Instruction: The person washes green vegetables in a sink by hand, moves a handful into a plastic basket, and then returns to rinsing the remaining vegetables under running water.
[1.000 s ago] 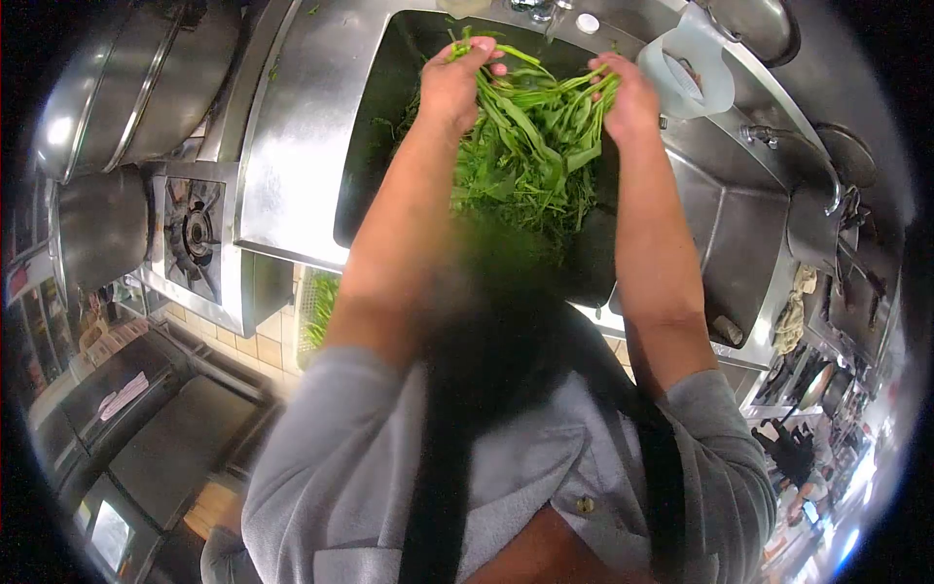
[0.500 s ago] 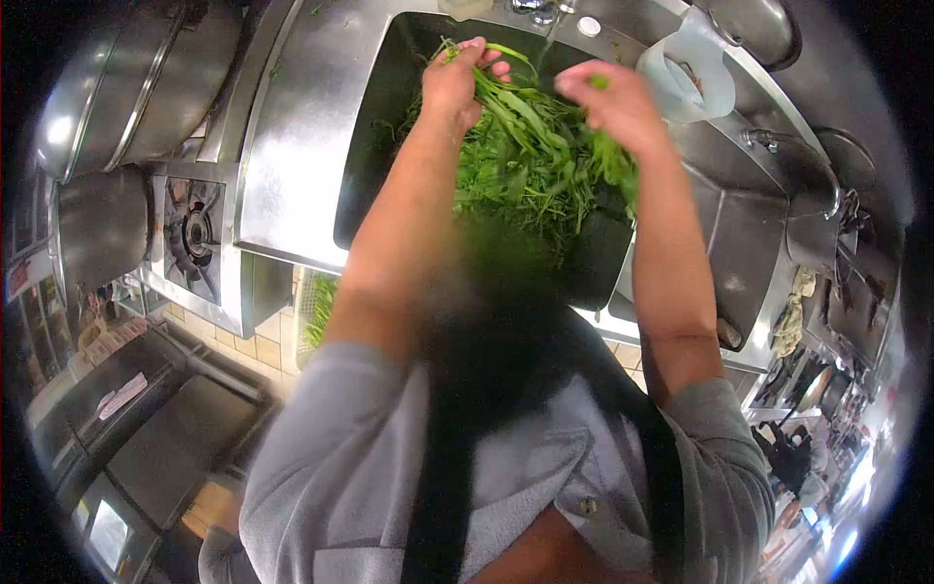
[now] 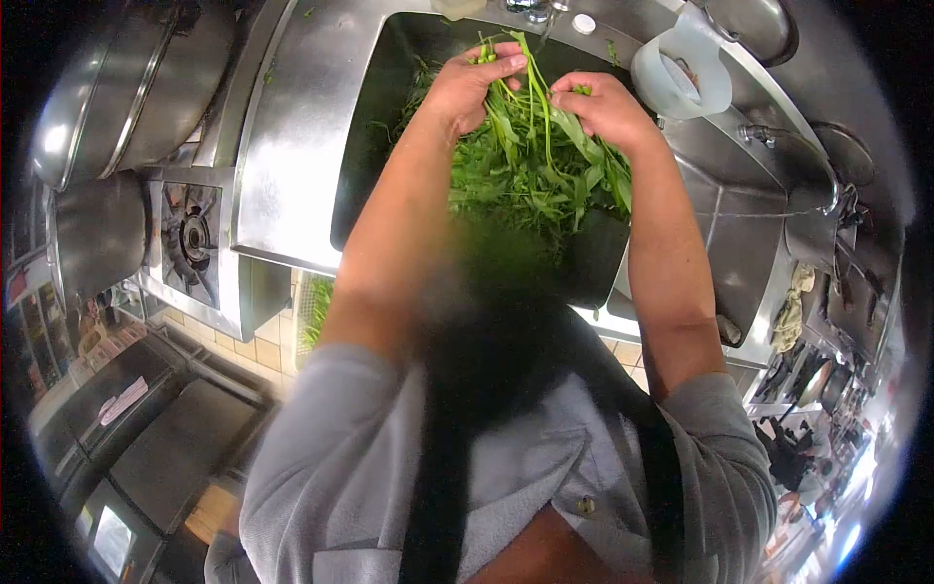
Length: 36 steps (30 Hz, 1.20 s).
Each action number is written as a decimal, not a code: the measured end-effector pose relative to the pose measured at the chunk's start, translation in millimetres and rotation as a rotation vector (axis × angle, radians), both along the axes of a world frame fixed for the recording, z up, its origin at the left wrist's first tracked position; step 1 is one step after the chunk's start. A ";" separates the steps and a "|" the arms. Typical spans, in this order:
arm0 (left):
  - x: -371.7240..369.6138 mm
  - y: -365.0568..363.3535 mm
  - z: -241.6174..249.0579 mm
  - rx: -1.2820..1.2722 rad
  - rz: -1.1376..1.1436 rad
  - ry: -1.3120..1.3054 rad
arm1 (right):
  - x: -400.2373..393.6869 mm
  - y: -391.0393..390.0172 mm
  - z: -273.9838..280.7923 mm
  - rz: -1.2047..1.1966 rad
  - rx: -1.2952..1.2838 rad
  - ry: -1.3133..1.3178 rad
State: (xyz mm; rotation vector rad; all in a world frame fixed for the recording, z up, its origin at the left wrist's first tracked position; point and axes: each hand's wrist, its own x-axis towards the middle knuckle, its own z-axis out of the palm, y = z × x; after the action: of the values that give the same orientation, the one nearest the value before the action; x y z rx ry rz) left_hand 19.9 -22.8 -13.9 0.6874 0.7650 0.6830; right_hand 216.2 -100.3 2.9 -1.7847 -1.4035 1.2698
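Note:
Leafy green stalks (image 3: 525, 180) lie heaped in the dark sink basin (image 3: 365, 185) in front of me. Over the back of the heap, my left hand (image 3: 474, 86) pinches the stems of a few stalks, whose leaves hang down toward the pile. Just to its right, my right hand (image 3: 605, 105) is closed on more green stems, with leaves trailing below it. A dark blur hides the near part of the heap.
A translucent pitcher (image 3: 686, 73) stands right of the basin, near a white cap (image 3: 584, 23). A second sink (image 3: 744, 224) with a faucet is further right. The stove burner (image 3: 195, 238) is at left; a basket of greens (image 3: 313, 311) sits below the counter.
My left hand has shifted slightly right and turned, its stalks now hanging more upright. My right hand has moved a little downward, closer to these stalks.

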 end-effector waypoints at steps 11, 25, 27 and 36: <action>6.0 6.1 -1.3 0.333 -0.082 0.076 | 10.0 3.2 -7.8 -0.117 0.218 -0.358; 23.6 -9.0 -5.4 0.248 0.066 -0.001 | -25.5 17.1 -45.2 -0.461 0.374 -0.100; 27.2 -9.1 -9.4 0.205 0.082 -0.083 | -26.9 16.5 -39.8 -0.549 0.327 0.111; 10.9 -0.3 -25.4 0.082 0.182 -0.049 | 8.0 6.4 -5.7 -0.686 0.403 0.638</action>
State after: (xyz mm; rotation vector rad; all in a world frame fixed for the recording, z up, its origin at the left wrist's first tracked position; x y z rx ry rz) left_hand 30.9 -23.2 -39.2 0.6786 0.7631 0.8978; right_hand 224.2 -93.8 -2.8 -1.2433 -0.5538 0.9560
